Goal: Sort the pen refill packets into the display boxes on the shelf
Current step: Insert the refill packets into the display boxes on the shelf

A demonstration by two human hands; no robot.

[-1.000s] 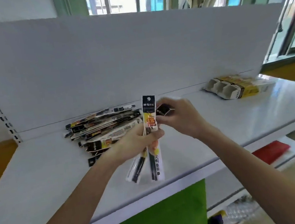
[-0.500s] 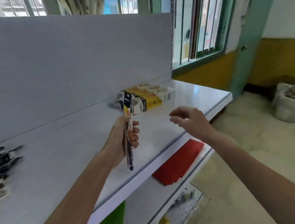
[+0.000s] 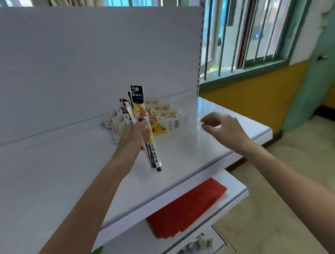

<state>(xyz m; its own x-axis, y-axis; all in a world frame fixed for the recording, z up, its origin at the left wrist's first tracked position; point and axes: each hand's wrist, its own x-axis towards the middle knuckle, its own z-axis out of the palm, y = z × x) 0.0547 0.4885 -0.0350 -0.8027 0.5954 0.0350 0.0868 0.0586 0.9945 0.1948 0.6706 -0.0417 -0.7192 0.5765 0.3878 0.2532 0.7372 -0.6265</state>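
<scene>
Almost at the boxes, nothing slotted yet

Judging by how things lie, the sorting is mid-delivery. The left hand [image 3: 131, 138] grips a small bunch of long, narrow plastic pen refill packets [image 3: 138, 97] with black headers and yellow print, fingers wrapped round their middles. They stand nearly upright, tops leaning slightly left. The headers rise above the fist and the clear lower ends hang below it over the white shelf board [image 3: 62, 171].

The white-and-yellow cardboard display boxes [image 3: 170, 122] sit at the far side of that board, against the white back panel [image 3: 70, 65]. They are just beyond the fist and partly hidden by it. The packets are near the boxes but not in them.

Whether the compartments already contain refills is too blurred to tell.

The right hand [image 3: 223, 127] hovers to the right of the boxes, fingers loosely curled and holding nothing. What remains, it seems, is choosing the matching compartment and feeding each packet in.
</scene>
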